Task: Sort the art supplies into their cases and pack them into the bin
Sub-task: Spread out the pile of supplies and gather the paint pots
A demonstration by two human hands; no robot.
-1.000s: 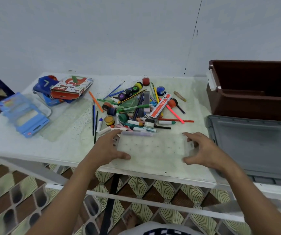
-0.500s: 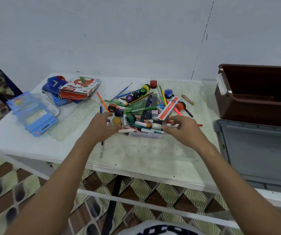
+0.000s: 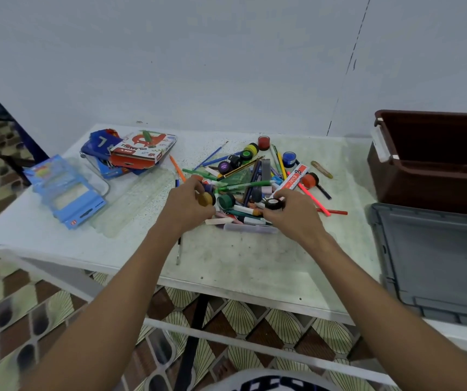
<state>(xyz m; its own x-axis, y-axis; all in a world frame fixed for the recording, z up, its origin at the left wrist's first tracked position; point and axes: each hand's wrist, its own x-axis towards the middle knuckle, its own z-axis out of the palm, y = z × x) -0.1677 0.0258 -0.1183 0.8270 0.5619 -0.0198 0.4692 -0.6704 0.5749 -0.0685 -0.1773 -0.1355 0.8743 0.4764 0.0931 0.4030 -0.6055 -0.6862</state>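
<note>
Sorting paint pots from the pile, the left hand pinches a yellow pot, the right hand a black pot; next, their case.

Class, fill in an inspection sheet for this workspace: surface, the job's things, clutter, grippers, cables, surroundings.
Surface: white speckled table, stained.
Job's things: mixed pile of pens, brushes and paint pots; brown bin at right, its grey lid lying in front of it; blue case and oil pastel box at left.
Clutter: a paintbrush lies apart from the pile.
Grippers: left hand grips a yellow pot; right hand pinches a black pot.
Cables: nothing seen.
Surroundings: plain wall, patterned floor tiles.
</note>
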